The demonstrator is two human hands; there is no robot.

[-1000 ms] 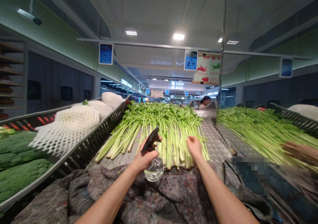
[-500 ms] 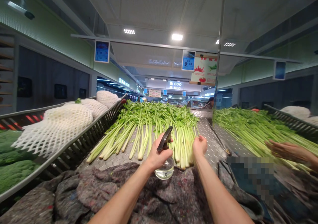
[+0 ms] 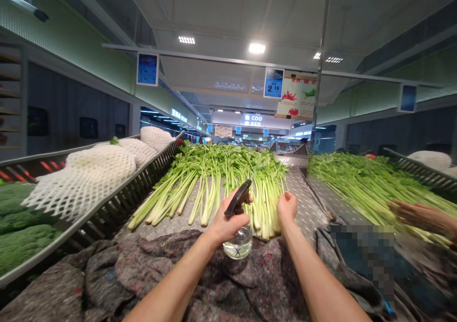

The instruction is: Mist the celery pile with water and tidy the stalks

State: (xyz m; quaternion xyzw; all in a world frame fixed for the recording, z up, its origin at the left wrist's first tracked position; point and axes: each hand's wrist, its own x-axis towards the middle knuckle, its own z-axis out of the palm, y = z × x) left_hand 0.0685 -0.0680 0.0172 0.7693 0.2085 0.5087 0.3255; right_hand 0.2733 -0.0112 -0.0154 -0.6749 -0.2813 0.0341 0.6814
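Observation:
My left hand [image 3: 225, 222] is wrapped round a clear spray bottle [image 3: 239, 244] with a black trigger head, held just above the cut ends of long green celery stalks [image 3: 214, 179]. My right hand [image 3: 286, 206] rests on the right side of the same bunch, fingers curled over the stalks. The stalks lie in rows on a ridged metal display shelf [image 3: 307, 203]. A grey felt blanket [image 3: 150, 274] lies bunched under both forearms.
A mirror panel [image 3: 374, 184] on the right reflects the greens and a hand. A black slatted divider [image 3: 117, 207] separates a bin of produce in white foam netting [image 3: 89, 174] and broccoli [image 3: 17, 231] on the left. Price signs hang overhead.
My left hand with the bottle has moved right, towards the right hand, and the right hand has slid slightly further up the stalks. The view has shifted a little.

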